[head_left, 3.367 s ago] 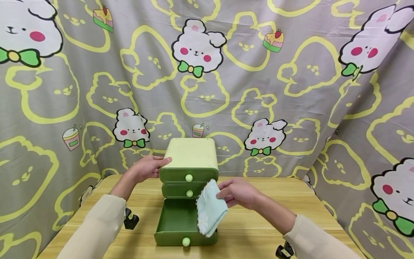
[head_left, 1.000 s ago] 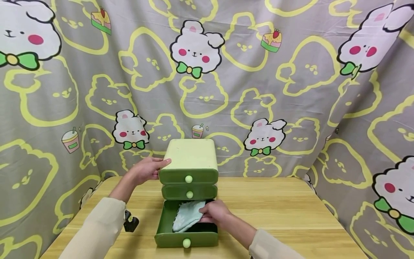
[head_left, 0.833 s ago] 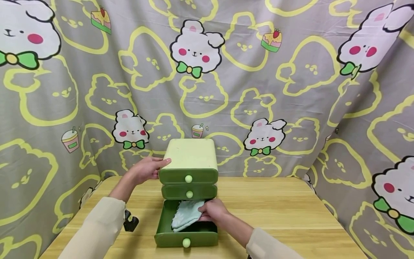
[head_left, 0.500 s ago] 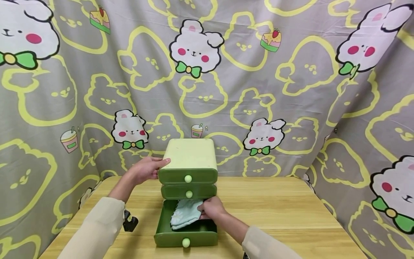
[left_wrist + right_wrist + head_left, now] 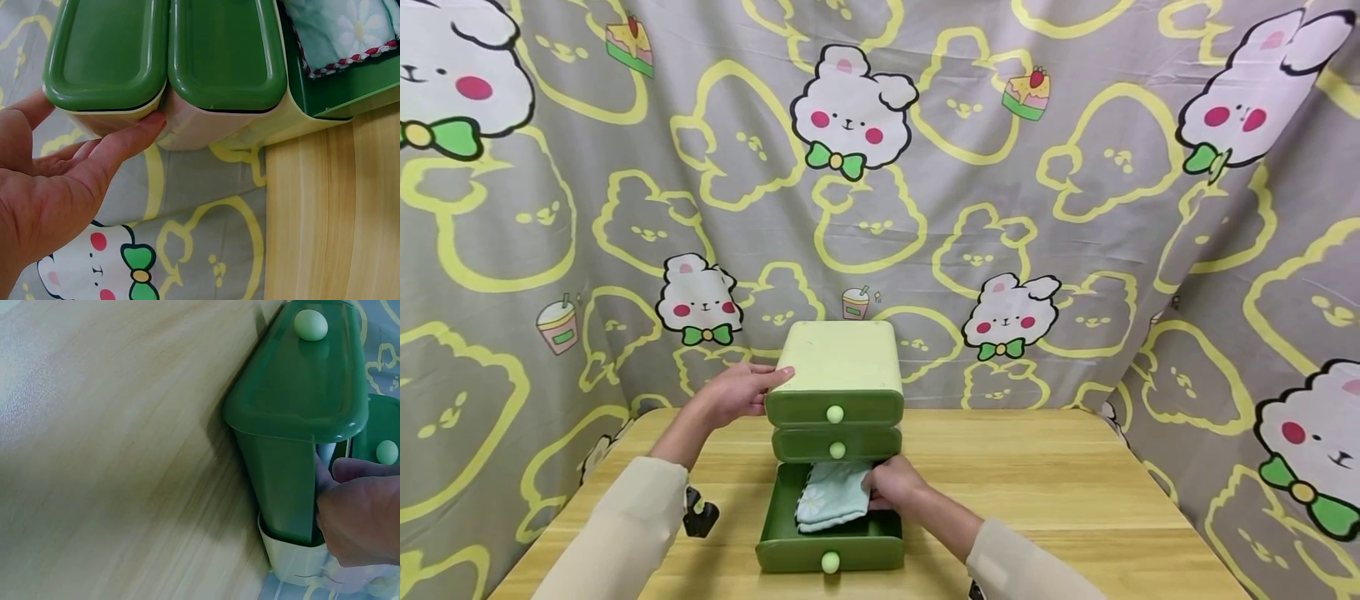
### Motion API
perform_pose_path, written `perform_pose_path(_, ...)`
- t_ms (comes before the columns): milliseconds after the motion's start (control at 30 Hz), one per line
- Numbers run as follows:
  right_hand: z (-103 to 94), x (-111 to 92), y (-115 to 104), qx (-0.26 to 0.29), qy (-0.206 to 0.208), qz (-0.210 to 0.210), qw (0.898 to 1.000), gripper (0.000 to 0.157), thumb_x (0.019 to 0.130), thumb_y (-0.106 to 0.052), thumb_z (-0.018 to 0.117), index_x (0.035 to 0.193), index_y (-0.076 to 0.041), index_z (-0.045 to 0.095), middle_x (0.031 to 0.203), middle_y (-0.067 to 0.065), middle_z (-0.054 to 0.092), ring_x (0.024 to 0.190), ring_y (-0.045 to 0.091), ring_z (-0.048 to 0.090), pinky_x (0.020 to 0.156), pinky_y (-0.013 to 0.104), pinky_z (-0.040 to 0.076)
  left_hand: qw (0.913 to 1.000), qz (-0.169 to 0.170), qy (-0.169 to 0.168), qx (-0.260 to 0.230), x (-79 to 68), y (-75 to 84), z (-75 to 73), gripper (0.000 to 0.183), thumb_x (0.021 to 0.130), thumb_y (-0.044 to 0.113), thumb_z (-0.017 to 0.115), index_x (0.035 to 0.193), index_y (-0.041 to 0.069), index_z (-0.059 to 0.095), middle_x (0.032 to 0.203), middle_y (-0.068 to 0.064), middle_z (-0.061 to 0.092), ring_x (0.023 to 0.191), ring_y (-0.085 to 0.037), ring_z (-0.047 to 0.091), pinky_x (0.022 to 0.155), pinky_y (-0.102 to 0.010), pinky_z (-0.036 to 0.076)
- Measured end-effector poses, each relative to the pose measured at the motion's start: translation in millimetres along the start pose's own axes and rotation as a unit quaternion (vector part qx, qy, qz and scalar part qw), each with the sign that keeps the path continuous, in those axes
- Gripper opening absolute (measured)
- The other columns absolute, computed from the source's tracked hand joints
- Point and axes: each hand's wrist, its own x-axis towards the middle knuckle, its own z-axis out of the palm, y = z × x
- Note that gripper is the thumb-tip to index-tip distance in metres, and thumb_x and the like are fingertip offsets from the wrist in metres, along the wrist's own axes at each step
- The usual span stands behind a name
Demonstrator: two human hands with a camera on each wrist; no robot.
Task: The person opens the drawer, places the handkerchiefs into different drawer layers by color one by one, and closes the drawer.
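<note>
A small drawer cabinet (image 5: 844, 354) with a pale yellow body and dark green fronts stands on the table. Its bottom drawer (image 5: 797, 552) is pulled out; the two upper ones are in. My left hand (image 5: 741, 393) grips the cabinet's upper left side, thumb on the top edge and other fingers along the side. A folded mint-green small towel (image 5: 831, 500) lies slanted in the bottom drawer; its daisy and red-and-white edging show in the left wrist view. Reaching over the drawer's right wall, my right hand (image 5: 895, 483) pinches the towel's right edge. Its fingertips are hidden in the right wrist view.
The wooden table (image 5: 1015, 500) extends on both sides of the cabinet. A grey curtain (image 5: 1075, 250) with rabbit prints hangs behind and around it. Under the left sleeve shows a black clip-like part (image 5: 700, 512).
My right hand has brought the towel from beside the cabinet down and left into the bottom drawer. Within the last second the towel has settled flatter and straighter. The left hand has stayed put.
</note>
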Motion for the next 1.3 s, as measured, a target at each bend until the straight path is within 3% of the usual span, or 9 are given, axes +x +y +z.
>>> perform_pose_path(133, -3.7, -0.1, -2.1, 0.001, -0.022, 0.008, 1.0, 0.025, 0.082, 0.005, 0.055, 0.106, 0.013, 0.057, 0.083, 0.012, 0.064, 0.074, 0.018, 0.066, 0.073, 0.036, 0.062, 1.0, 0.001, 0.0, -0.001, 0.2, 0.2, 0.0, 0.078, 0.104, 0.044, 0.056, 0.154, -0.01, 0.03, 0.116, -0.01, 0.071, 0.097, -0.012, 0.071, 0.095, -0.036, 0.059)
perform_pose_path(367, -7.9, -4.0, -8.4, 0.004, -0.043, 0.032, 0.999, 0.006, 0.087, 0.002, 0.055, 0.092, 0.002, 0.052, 0.087, 0.015, 0.053, 0.078, 0.021, 0.059, 0.078, 0.038, 0.06, 1.0, 0.0, 0.0, -0.002, -0.2, -0.2, 0.0, 0.078, 0.104, 0.043, 0.056, 0.154, -0.01, 0.03, 0.119, -0.012, 0.07, 0.099, -0.014, 0.071, 0.096, -0.037, 0.058)
perform_pose_path(567, -11.1, -10.2, -17.2, -0.011, -0.044, 0.044, 0.998, 0.012, 0.088, -0.002, 0.056, 0.087, -0.006, 0.044, 0.089, 0.012, 0.043, 0.065, 0.016, 0.045, 0.07, 0.031, 0.049, 1.0, 0.0, 0.001, -0.003, 0.4, -0.5, -0.4, 0.078, 0.104, 0.043, 0.056, 0.154, -0.01, 0.03, 0.119, -0.012, 0.07, 0.099, -0.013, 0.071, 0.096, -0.036, 0.058)
perform_pose_path(700, -14.9, -13.3, -21.9, -0.01, -0.064, 0.046, 0.997, 0.022, 0.089, -0.001, 0.054, 0.076, -0.011, 0.038, 0.083, 0.007, 0.037, 0.06, 0.015, 0.039, 0.067, 0.03, 0.043, 1.0, 0.0, 0.0, -0.004, 0.3, -0.6, -0.4, 0.077, 0.104, 0.043, 0.056, 0.154, -0.01, 0.031, 0.115, -0.01, 0.071, 0.097, -0.013, 0.071, 0.094, -0.035, 0.059)
perform_pose_path(800, -15.3, -16.3, -24.9, -0.006, -0.078, 0.044, 0.996, 0.013, 0.089, -0.002, 0.054, 0.08, -0.006, 0.045, 0.086, 0.01, 0.044, 0.066, 0.018, 0.047, 0.073, 0.035, 0.052, 1.0, 0.0, 0.0, -0.002, 0.4, -1.0, -0.4, 0.077, 0.104, 0.044, 0.056, 0.154, -0.01, 0.031, 0.111, -0.008, 0.072, 0.095, -0.012, 0.07, 0.094, -0.035, 0.059)
perform_pose_path(867, -14.2, -18.9, -27.2, -0.008, -0.088, 0.039, 0.995, 0.008, 0.09, -0.003, 0.056, 0.091, 0.005, 0.053, 0.093, 0.017, 0.054, 0.076, 0.024, 0.059, 0.081, 0.04, 0.058, 1.0, -0.001, -0.001, 0.0, 0.8, -1.4, -0.8, 0.078, 0.104, 0.044, 0.056, 0.154, -0.01, 0.031, 0.111, -0.007, 0.072, 0.095, -0.012, 0.07, 0.094, -0.035, 0.059)
perform_pose_path(933, -11.8, -22.7, -29.3, -0.009, -0.101, 0.031, 0.994, 0.028, 0.093, -0.005, 0.058, 0.113, 0.014, 0.054, 0.107, 0.025, 0.06, 0.09, 0.03, 0.065, 0.089, 0.044, 0.059, 1.0, -0.002, -0.001, 0.004, 1.0, -1.4, -1.0, 0.079, 0.104, 0.045, 0.056, 0.154, -0.01, 0.03, 0.111, -0.007, 0.071, 0.095, -0.012, 0.07, 0.094, -0.035, 0.059)
perform_pose_path(1000, -8.3, -27.8, -31.5, -0.008, -0.117, 0.022, 0.993, 0.034, 0.095, -0.006, 0.059, 0.119, 0.018, 0.056, 0.108, 0.026, 0.064, 0.094, 0.032, 0.069, 0.09, 0.045, 0.061, 1.0, -0.003, -0.002, 0.005, 1.1, -1.5, -1.1, 0.079, 0.104, 0.045, 0.056, 0.155, -0.01, 0.03, 0.111, -0.007, 0.071, 0.095, -0.011, 0.069, 0.094, -0.035, 0.059)
perform_pose_path(1300, 10.6, -60.7, -26.5, 0.018, -0.186, 0.023, 0.982, 0.023, 0.097, -0.007, 0.061, 0.106, 0.013, 0.069, 0.087, 0.014, 0.072, 0.077, 0.02, 0.072, 0.083, 0.042, 0.063, 1.0, -0.001, -0.003, 0.0, 2.1, -2.8, -1.0, 0.078, 0.104, 0.044, 0.056, 0.154, -0.01, 0.031, 0.111, -0.007, 0.072, 0.095, -0.012, 0.07, 0.093, -0.034, 0.059)
